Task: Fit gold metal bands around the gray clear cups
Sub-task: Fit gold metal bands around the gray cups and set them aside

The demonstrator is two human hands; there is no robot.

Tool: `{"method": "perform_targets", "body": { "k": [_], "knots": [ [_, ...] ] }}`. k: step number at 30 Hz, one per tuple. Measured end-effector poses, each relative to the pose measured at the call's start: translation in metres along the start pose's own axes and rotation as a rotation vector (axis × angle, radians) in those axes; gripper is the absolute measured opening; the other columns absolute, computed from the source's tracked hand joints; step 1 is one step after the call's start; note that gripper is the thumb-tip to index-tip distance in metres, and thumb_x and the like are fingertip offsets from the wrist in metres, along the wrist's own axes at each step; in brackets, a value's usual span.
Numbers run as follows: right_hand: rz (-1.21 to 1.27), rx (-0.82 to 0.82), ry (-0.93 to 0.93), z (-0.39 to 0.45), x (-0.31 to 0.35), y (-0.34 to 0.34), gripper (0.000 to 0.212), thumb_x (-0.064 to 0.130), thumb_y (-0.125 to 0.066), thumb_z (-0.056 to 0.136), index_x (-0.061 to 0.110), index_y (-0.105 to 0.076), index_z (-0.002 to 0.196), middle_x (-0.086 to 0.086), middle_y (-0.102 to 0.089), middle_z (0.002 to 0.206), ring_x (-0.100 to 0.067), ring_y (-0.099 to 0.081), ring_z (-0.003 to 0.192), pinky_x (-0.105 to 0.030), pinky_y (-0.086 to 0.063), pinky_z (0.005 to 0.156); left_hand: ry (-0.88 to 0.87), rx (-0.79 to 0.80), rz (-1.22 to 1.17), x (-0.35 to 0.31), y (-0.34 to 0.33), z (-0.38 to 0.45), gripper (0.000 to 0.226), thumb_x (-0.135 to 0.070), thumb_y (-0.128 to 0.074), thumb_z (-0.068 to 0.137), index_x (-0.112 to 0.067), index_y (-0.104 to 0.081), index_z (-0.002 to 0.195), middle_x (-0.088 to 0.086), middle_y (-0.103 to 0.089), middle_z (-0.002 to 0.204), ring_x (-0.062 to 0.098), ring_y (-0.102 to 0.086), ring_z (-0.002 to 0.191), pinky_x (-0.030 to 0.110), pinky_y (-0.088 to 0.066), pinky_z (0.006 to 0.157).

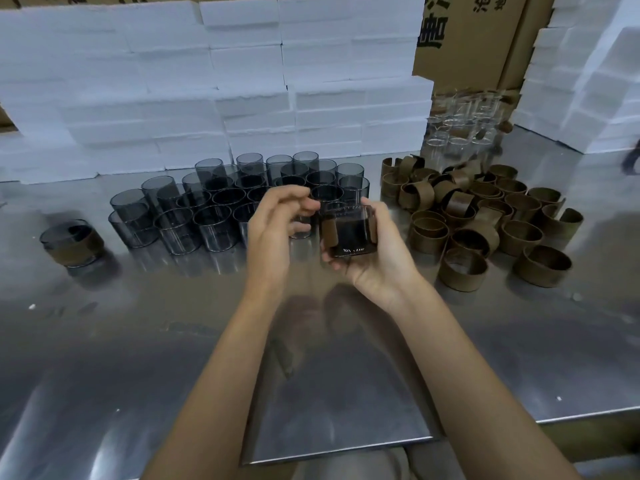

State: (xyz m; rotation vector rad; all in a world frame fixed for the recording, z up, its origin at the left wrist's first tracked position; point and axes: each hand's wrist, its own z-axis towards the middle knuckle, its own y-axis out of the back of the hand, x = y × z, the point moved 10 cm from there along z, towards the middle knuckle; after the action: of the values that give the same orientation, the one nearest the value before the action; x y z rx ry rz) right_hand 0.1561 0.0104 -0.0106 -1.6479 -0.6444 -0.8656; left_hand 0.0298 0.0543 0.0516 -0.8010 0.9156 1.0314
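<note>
My right hand (377,258) holds a gray clear cup (348,233) above the steel table, with a gold band (330,232) wrapped around its sides and the band's gap facing me. My left hand (273,230) hovers just left of the cup with curled, parted fingers and holds nothing. Several bare gray cups (207,209) stand in a cluster behind the hands. A pile of loose gold bands (485,220) lies to the right. One banded cup (72,242) stands alone at far left.
White foam blocks (207,98) are stacked along the back and at the right (588,81). Clear colourless cups (460,126) stand behind the bands, by cardboard boxes (467,36). The steel table (138,341) ends at a near edge by my body.
</note>
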Motion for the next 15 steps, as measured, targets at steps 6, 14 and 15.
{"method": "perform_targets", "body": {
  "k": [6, 14, 15],
  "knots": [
    [0.145, -0.034, 0.015, 0.001, 0.005, 0.007, 0.046, 0.049, -0.050, 0.100, 0.009, -0.060, 0.121, -0.015, -0.068, 0.098, -0.024, -0.064, 0.084, -0.035, -0.053, 0.072, -0.121, 0.271, 0.493, 0.001, -0.033, -0.024, 0.045, -0.016, -0.070, 0.076, -0.029, -0.045, 0.112, -0.005, -0.055, 0.111, 0.012, -0.057, 0.103, 0.021, -0.048, 0.086],
    [0.191, 0.031, 0.000, 0.002, 0.003, 0.006, 0.067, 0.061, -0.038, 0.102, 0.005, -0.065, 0.126, -0.020, -0.071, 0.116, -0.031, -0.064, 0.108, -0.045, -0.038, 0.112, -0.316, 0.181, 0.558, -0.014, -0.041, -0.026, 0.063, -0.012, -0.086, 0.076, -0.022, -0.055, 0.130, -0.005, -0.053, 0.128, 0.008, -0.055, 0.116, 0.019, -0.045, 0.097],
    [0.212, 0.067, -0.024, 0.002, 0.002, 0.004, 0.073, 0.063, -0.034, 0.102, 0.002, -0.063, 0.130, -0.024, -0.068, 0.122, -0.036, -0.060, 0.114, -0.047, -0.032, 0.116, -0.274, 0.158, 0.486, -0.012, -0.037, -0.023, 0.064, -0.007, -0.085, 0.076, -0.025, -0.055, 0.129, -0.007, -0.057, 0.127, 0.005, -0.056, 0.113, 0.015, -0.044, 0.093]
  ]
}}
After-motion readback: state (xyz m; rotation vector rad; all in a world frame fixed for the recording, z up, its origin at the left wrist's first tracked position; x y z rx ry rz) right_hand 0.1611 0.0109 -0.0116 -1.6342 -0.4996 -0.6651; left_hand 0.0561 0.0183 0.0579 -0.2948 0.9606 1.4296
